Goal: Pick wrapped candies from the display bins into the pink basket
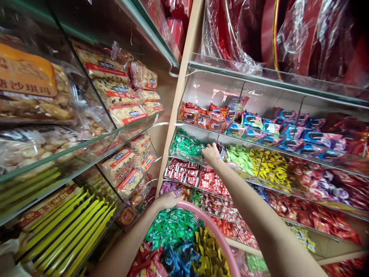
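A pink basin [221,234] stands low in front of me, filled with wrapped candies: green ones [173,225], yellow ones [209,250], blue ones [180,259] and red packets [148,261]. My left hand [170,200] is closed on its far rim. My right hand [211,154] reaches into the glass shelf, fingers curled, at the right side of a compartment of green-wrapped candies [187,144]. Just right of its knuckles is a dark brown snack packet [222,151]; I cannot tell whether the hand touches it. What the right fingers hold is hidden.
Light green candies [240,158] and yellow candies [271,165] fill neighbouring compartments, split by clear dividers. Glass shelf edges [86,144] stick out at left, with packaged pastries [127,92] and yellow packets [72,234]. Red gift packaging [268,34] stands above.
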The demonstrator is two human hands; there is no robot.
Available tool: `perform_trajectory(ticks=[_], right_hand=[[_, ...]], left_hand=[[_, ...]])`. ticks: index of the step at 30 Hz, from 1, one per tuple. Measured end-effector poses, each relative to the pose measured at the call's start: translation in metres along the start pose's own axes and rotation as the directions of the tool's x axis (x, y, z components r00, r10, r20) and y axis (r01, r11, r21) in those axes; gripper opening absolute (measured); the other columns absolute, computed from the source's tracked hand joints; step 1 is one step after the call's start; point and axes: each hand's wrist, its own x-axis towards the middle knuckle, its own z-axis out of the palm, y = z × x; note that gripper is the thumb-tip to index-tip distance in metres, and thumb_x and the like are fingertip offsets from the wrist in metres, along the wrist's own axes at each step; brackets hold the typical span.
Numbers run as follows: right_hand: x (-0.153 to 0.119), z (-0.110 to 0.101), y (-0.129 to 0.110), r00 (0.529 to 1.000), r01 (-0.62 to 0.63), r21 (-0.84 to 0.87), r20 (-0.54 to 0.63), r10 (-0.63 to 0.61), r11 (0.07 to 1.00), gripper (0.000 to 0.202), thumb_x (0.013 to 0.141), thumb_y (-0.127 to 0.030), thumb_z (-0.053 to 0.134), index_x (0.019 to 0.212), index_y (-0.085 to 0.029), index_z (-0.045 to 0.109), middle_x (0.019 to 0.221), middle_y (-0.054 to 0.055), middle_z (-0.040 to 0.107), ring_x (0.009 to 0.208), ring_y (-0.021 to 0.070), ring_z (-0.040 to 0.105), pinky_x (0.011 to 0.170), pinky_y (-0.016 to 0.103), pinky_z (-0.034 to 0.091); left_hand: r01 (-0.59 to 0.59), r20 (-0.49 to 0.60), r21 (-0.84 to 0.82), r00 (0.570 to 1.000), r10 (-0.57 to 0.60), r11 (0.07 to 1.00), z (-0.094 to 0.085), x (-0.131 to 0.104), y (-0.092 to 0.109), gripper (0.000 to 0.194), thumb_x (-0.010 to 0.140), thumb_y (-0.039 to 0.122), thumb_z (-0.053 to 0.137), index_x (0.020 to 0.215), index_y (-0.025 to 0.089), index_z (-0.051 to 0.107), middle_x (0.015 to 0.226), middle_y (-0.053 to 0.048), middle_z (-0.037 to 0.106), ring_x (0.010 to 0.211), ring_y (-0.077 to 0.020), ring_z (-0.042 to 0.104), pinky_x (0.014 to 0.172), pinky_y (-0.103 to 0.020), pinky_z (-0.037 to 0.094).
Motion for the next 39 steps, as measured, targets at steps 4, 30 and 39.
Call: perform_trajectory(ticks=[4,30,39], right_hand=[[-0.009,-0.012,0.006,0.999,-0.009,-0.036,-0.047,0.008,0.999,0.03,0.081,-0.009,0.036,0.085,-0.014,0.066,0.088,0.018,0.065,0.094,0.0275,0.045,0.081,0.042,0.021],[-0.212,0.051,-0.105,0.998,0.06,0.504,-0.002,-0.069,0.861,0.011,0.081,-0.016,0.045,0.073,-0.02,0.052,0.08,0.002,0.058,0.081,0.0182,0.046,0.072,0.03,0.027],[-0.216,0.05,-0.102,0.992,0.069,0.509,0.057,-0.113,0.858,0.004,0.078,-0.025,0.057,0.076,-0.021,0.058,0.085,0.002,0.06,0.086,0.019,0.047,0.072,0.03,0.029]], left_hand=[[0.012,-0.005,0.008,1.0,-0.012,1.0,-0.003,-0.001,0.001,0.06,0.069,0.073,0.03,0.045,0.019,0.036,0.043,0.002,0.033,0.046,-0.0106,0.036,0.046,-0.023,0.022],[-0.054,0.022,-0.016,0.998,0.055,0.998,0.006,0.001,-0.004,0.06,0.068,0.075,0.027,0.049,0.019,0.036,0.047,0.003,0.03,0.048,-0.0097,0.03,0.048,-0.024,0.02],[-0.018,0.031,-0.04,0.999,0.019,0.999,0.009,-0.002,-0.003,0.059,0.068,0.074,0.029,0.051,0.019,0.039,0.047,0.003,0.033,0.047,-0.0105,0.033,0.048,-0.024,0.021]])
